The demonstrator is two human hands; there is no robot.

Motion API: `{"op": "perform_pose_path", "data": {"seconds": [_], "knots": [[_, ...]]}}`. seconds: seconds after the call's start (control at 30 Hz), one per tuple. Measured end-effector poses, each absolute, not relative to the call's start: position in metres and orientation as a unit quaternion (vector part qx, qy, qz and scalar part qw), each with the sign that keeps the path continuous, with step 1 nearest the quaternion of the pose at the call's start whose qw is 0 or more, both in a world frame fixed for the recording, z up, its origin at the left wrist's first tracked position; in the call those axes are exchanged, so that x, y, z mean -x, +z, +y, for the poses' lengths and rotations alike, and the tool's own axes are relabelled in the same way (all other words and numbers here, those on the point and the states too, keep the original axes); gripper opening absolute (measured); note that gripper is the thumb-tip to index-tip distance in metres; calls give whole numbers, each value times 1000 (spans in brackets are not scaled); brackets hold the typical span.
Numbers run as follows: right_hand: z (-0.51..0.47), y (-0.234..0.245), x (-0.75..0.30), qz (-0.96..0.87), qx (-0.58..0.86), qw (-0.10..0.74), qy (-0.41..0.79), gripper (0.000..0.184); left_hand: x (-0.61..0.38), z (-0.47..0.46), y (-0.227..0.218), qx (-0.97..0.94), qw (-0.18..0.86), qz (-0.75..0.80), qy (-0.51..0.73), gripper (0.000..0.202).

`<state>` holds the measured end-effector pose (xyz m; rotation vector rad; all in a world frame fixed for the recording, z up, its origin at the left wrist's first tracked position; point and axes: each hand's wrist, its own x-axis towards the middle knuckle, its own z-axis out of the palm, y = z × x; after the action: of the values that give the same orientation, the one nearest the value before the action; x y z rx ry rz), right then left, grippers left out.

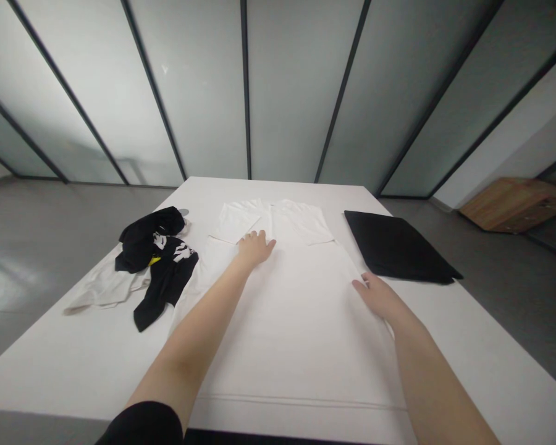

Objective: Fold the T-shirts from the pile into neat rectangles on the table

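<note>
A white T-shirt (301, 334) lies spread flat on the table, its hem towards me and its sleeves at the far end. My left hand (256, 248) rests palm down on the upper part of the shirt, near the left sleeve, with its fingers apart. At the shirt's right side edge, below the right sleeve, is my right hand (376, 295). Its thumb lies on the cloth and stands a little away from the fingers, which are partly hidden along the edge. Neither hand visibly lifts the fabric.
On the left of the white table (449, 346) is a loose heap of black clothes (167, 259) with white and yellow print, over a white garment (106, 287). A flat black folded piece (393, 244) lies on the right. Beyond stand frosted glass panels (287, 93) and a wooden cabinet (514, 204).
</note>
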<state>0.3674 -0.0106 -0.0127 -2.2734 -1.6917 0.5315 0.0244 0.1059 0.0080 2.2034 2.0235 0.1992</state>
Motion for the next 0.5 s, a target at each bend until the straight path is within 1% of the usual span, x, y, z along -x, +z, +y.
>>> {"op": "perform_pose_path", "data": {"seconds": [0.13, 0.2, 0.27, 0.37, 0.5], "knots": [[-11, -7, -351, -594, 748, 215, 202, 38, -54, 95, -19, -766, 61, 632, 103, 51], [-10, -2, -336, -614, 720, 251, 203, 43, -63, 96, -21, -775, 97, 609, 140, 48], [-8, 3, -316, -640, 687, 275, 205, 47, -71, 100, -17, -787, 158, 564, 196, 45], [-5, 5, -279, -683, 639, 281, 215, 49, -88, 110, -8, -796, 237, 493, 258, 44], [-10, -1, -237, -724, 587, 262, 249, 48, -110, 128, -8, -788, 275, 494, 244, 51]]}}
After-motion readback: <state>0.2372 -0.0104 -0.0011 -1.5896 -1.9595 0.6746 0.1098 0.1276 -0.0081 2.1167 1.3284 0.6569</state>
